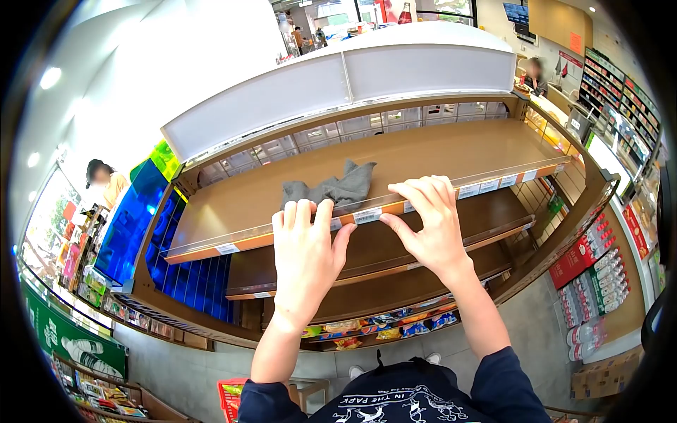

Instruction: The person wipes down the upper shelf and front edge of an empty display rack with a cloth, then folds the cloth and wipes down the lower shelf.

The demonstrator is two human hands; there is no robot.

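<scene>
A brown shelf [451, 144] stretches in front of me, with a grey cloth [331, 185] lying crumpled near its front edge. Along that edge runs an orange price label strip [264, 237] with a clear lip and white price labels [479, 188]. My left hand [305, 247] grips the strip, its fingers over the lip just in front of the cloth and its thumb against the front. To the right, my right hand [431, 222] grips the same strip, fingers bent over the lip and thumb on the front. A price label [367, 215] shows between the two thumbs.
Below are brown lower shelves [367, 247] and bagged snacks [388, 333]. Blue translucent panels [130, 218] stand at the left. Bottle packs [596, 289] sit on the right floor. A red basket [229, 398] is near my legs. Two people [106, 185] [537, 81] are farther off.
</scene>
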